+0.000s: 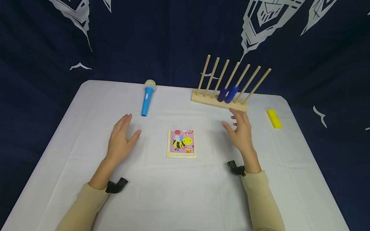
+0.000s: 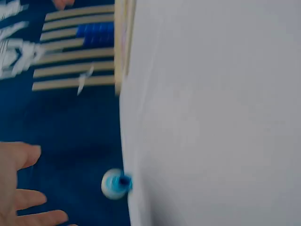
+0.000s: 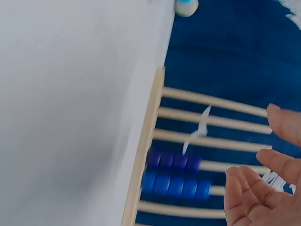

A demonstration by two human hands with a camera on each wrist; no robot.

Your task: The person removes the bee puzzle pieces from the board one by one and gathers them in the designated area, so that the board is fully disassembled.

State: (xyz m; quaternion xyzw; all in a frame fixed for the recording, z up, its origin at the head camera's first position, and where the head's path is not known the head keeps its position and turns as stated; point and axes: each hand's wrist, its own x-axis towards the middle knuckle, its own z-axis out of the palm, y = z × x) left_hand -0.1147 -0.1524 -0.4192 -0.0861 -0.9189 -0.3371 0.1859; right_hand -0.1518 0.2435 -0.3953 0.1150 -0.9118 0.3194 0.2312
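Observation:
A small bee picture puzzle [image 1: 181,143] in a wooden frame lies at the middle of the white table [image 1: 185,192]. My left hand [image 1: 122,137] hovers to its left with fingers spread, holding nothing. My right hand [image 1: 239,128] hovers to its right, fingers relaxed and empty, just in front of a wooden peg rack [image 1: 219,101]. The rack carries purple and blue beads [image 1: 228,93] on two middle pegs. In the right wrist view the rack [image 3: 146,155] and my fingers [image 3: 254,197] show; in the left wrist view my fingers [image 2: 21,188] show beside the microphone [image 2: 114,183].
A blue toy microphone [image 1: 147,98] lies at the back left of the table. A yellow block [image 1: 273,118] lies at the right side. A dark blue printed cloth [image 1: 144,38] hangs behind the table. Black straps sit at both wrists.

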